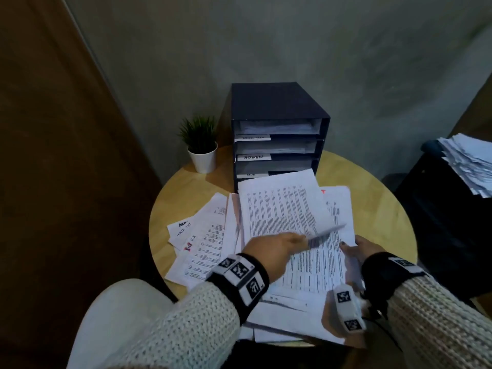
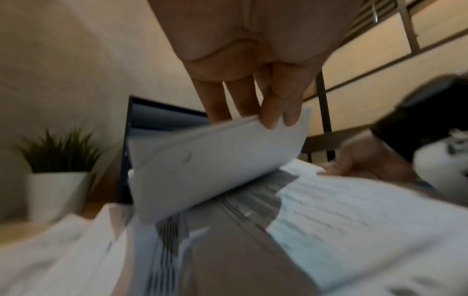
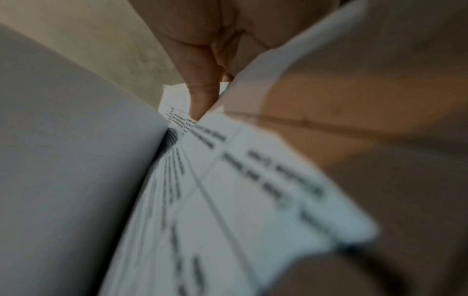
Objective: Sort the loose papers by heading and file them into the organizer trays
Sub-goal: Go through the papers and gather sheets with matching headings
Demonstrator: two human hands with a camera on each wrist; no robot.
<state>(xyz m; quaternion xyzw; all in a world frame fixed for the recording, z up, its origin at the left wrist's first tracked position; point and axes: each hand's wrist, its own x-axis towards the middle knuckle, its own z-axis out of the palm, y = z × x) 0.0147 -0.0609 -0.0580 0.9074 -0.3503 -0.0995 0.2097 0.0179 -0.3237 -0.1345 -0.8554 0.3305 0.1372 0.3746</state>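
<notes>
Left hand (image 1: pixel 269 253): reaches rightward over the paper pile (image 1: pixel 300 262), fingers (image 2: pixel 272 112) pinching the lifted corner of a printed sheet (image 1: pixel 279 206). Sheet: long axis toward the organizer (image 1: pixel 277 134), far edge overlapping its lowest tray front. Right hand (image 1: pixel 359 249): at the pile's right edge, thumb on top, gripping the papers. Pile: on the round wooden table (image 1: pixel 372 198), in front of the organizer.

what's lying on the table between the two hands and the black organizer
In the head view, loose printed papers cover the stretch from the hands to the organizer.
</notes>
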